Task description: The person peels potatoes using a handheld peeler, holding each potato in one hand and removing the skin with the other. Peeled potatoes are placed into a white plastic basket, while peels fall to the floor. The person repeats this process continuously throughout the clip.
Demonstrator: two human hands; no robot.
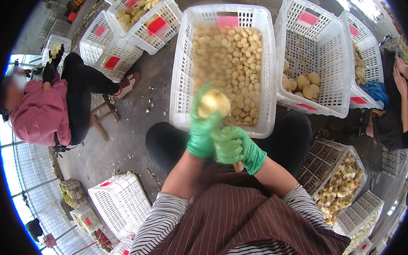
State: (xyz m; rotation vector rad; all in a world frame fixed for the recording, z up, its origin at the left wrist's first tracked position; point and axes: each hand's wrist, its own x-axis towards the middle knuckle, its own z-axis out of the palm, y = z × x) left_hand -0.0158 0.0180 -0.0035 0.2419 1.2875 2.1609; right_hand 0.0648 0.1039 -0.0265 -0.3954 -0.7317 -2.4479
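My left hand (200, 137), in a green glove, holds a round, pale yellow piece of produce (214, 104) over the near part of a white plastic crate (177, 78). Beside it, my right hand (228, 145), gloved in green too, is closed around a tool whose wooden handle (238, 167) sticks out below the fist. The tool's working end is hidden or blurred near the left hand. Inside the crate lie many small, round, pale pieces (246, 61). Part of that heap is blurred on the left side.
To the right stands a white crate (346, 65) with several larger round pieces (308, 86). Produce fills a tipped crate (341, 147) at lower right. Stacked crates (125, 52) stand upper left. A person in pink (42, 110) sits at left; another person (396, 112) is at right.
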